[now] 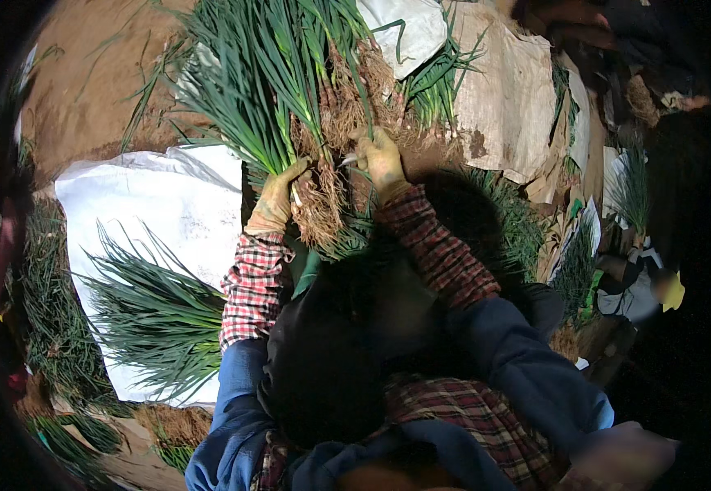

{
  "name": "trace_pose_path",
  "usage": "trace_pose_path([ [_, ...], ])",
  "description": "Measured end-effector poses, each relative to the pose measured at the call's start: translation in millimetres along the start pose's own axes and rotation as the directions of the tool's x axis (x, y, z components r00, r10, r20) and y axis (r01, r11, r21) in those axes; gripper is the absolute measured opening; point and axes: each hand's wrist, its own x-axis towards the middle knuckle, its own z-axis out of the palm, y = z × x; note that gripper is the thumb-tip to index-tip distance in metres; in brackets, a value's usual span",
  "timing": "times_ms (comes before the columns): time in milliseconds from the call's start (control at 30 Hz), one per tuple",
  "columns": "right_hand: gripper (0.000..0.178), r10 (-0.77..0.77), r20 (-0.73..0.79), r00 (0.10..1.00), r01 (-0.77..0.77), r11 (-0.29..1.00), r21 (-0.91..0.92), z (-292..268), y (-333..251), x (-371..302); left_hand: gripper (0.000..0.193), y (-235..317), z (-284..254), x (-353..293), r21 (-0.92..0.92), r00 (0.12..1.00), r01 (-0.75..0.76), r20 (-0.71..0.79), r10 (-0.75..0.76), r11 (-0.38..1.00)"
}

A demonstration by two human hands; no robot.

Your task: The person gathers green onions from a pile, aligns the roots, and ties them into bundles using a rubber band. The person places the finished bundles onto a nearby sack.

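Both my hands wear yellowish work gloves. My left hand [276, 196] is closed around the lower stems of a bunch of green onions [270, 98], with its leaves fanning up and away and its brown roots [320, 214] hanging beside the palm. Just to the right, my right hand [380, 164] is pinched shut by the root ends. A green leaf runs down into its fingers and a small pale piece shows at the fingertips, seemingly one green onion. More rooted onions lie beyond the hands.
At the left, a cut bundle of green onions [159, 315] rests on a white sheet [147, 192]. Loose green leaves [53, 303] are heaped farther left. A pale sack [503, 98] lies at the far right. Another person's yellow-gloved hand [670, 290] shows at the right edge.
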Motion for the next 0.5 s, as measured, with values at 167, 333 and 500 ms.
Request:
trace_pose_path([
  [167, 0.029, -0.037, 0.02, 0.999, 0.042, 0.921, -0.388, 56, -25, -2, 0.041, -5, -4, 12, 0.1, 0.991, -0.123, -0.048, 0.128, 0.987],
  [333, 0.026, 0.004, 0.149, 0.989, 0.069, 0.876, -0.478, 61, 6, 40, 0.039, -11, -3, 18, 0.0, 0.999, -0.044, 0.019, 0.044, 0.999],
  [500, 0.027, 0.014, 0.16, 0.987, 0.051, 0.919, -0.392, 77, 9, 36, 0.039, -10, 4, 1, -0.244, 0.999, -0.013, 0.046, 0.025, 0.97],
])
